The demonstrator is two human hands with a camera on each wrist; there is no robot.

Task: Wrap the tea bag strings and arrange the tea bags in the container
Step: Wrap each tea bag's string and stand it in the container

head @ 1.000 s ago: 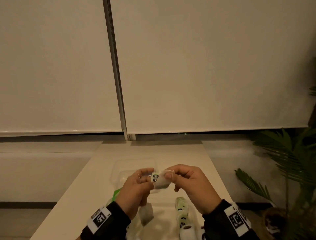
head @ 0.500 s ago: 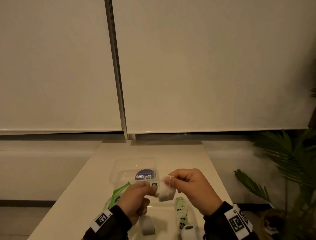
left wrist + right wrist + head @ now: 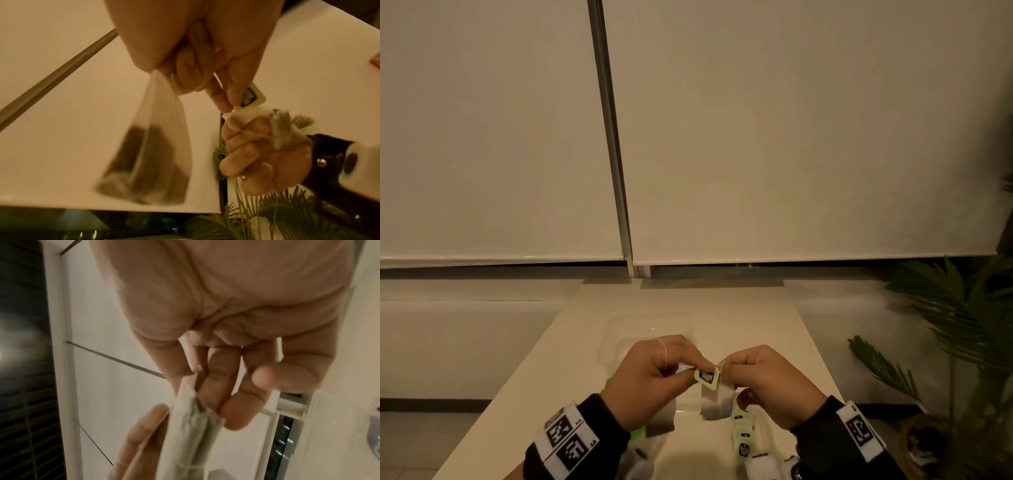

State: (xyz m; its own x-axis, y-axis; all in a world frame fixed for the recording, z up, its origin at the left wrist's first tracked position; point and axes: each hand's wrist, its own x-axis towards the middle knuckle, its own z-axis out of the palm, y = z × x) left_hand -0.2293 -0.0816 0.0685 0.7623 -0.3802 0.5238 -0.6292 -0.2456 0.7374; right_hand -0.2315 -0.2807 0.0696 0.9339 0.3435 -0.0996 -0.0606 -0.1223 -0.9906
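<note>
Now tea bag (image 3: 716, 401) upright, lengthwise vertical

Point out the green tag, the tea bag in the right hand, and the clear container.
green tag (image 3: 706, 376), head view, on its dark printed face.
tea bag (image 3: 717, 401), head view, on its hanging pouch.
clear container (image 3: 616, 329), head view, on its far-left rim.
</note>
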